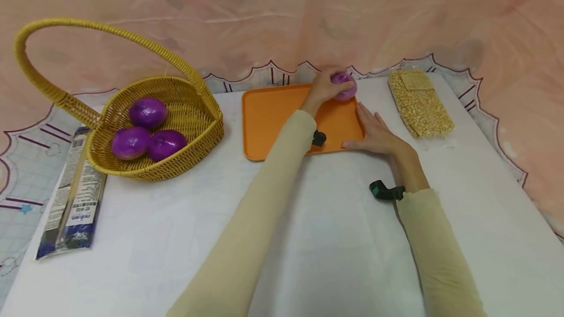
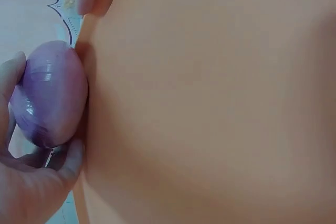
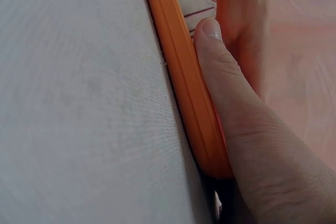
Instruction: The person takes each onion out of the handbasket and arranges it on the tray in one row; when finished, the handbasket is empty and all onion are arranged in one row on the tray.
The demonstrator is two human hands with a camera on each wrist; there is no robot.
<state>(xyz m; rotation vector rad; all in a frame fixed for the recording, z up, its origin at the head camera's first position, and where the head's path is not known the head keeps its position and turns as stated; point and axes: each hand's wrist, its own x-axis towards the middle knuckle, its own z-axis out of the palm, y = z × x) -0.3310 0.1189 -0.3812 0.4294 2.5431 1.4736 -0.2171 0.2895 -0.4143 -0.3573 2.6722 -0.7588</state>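
My left hand (image 1: pixel 325 87) grips a purple onion (image 1: pixel 344 86) at the far right corner of the orange tray (image 1: pixel 273 121). Seen from the left wrist, thumb and fingers curl around the glossy onion (image 2: pixel 52 95), which lies against the tray's far rim. My right hand (image 1: pixel 374 133) spans the tray's near right corner. Its thumb (image 3: pixel 226 72) lies along the front rim, and its straight fingers extend by the right edge. Three more purple onions (image 1: pixel 148 112) sit in the yellow wicker basket (image 1: pixel 194 158) on the left.
A clear bag of yellow grains (image 1: pixel 421 104) lies right of the tray. Under the basket's left side is a long, flat printed packet (image 1: pixel 75 199). The basket's tall handle (image 1: pixel 110 28) arches up and leftward. A patterned cloth (image 1: pixel 264 23) hangs behind the white table (image 1: pixel 343 248).
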